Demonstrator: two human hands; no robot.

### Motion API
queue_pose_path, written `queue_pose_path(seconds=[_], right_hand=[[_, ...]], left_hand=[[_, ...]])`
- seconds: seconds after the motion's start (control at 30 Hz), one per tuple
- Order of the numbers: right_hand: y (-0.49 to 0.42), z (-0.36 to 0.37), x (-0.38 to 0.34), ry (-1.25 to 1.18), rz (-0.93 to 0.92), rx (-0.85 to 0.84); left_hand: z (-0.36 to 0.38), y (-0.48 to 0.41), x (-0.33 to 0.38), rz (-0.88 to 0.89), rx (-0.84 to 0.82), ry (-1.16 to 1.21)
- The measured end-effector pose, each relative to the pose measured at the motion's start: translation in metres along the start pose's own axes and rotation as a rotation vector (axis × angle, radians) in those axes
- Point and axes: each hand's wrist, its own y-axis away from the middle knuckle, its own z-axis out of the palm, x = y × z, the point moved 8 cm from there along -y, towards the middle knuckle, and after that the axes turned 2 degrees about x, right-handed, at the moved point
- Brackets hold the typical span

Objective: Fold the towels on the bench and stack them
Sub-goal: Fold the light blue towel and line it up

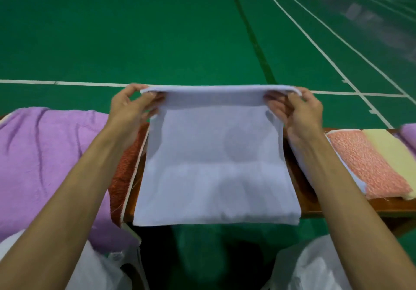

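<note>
A pale blue towel (213, 165) lies across the wooden bench (382, 206) in front of me, its near edge hanging over the bench front. Its far edge is lifted off the bench. My left hand (132, 107) pinches the far left corner and my right hand (299, 111) pinches the far right corner, holding that edge taut between them. To the right on the bench lies a stack of folded towels: a salmon pink one (364, 163), a pale yellow one (391, 156) and a purple one (408, 134).
A large purple towel (45, 165) is spread over the bench at left, with a rust-red towel (126, 172) beside it, partly under the blue one. Clear plastic bags (315, 269) sit at the bottom corners. Beyond the bench is green court floor (157, 30) with white lines.
</note>
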Motion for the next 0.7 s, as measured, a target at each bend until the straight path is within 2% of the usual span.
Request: queue_pose_path(seconds=[0.07, 0.17, 0.33, 0.4, 0.5, 0.6, 0.7], right_hand=[[-0.001, 0.005, -0.032, -0.077, -0.177, -0.028], [0.009, 0.003, -0.07, -0.116, -0.338, -0.102], [0.034, -0.015, -0.073, -0.039, -0.344, -0.161], [0.045, -0.026, -0.057, 0.045, -0.251, -0.172], [0.062, -0.044, -0.029, 0.404, -0.036, -0.21], [0.078, -0.05, -0.006, 0.732, 0.18, -0.385], [0.095, -0.054, 0.016, 1.014, 0.361, -0.624]], left_hand=[[0.003, -0.004, 0.032, 0.17, -0.012, 0.085], [0.003, 0.005, 0.067, 0.293, -0.033, 0.151], [-0.008, 0.03, 0.067, 0.329, -0.037, 0.045], [-0.018, 0.041, 0.052, 0.268, -0.042, -0.09], [-0.026, 0.061, 0.018, 0.077, -0.27, -0.504], [-0.031, 0.085, -0.022, -0.236, -0.584, -0.809], [-0.038, 0.098, -0.048, -0.439, -0.709, -0.988]])
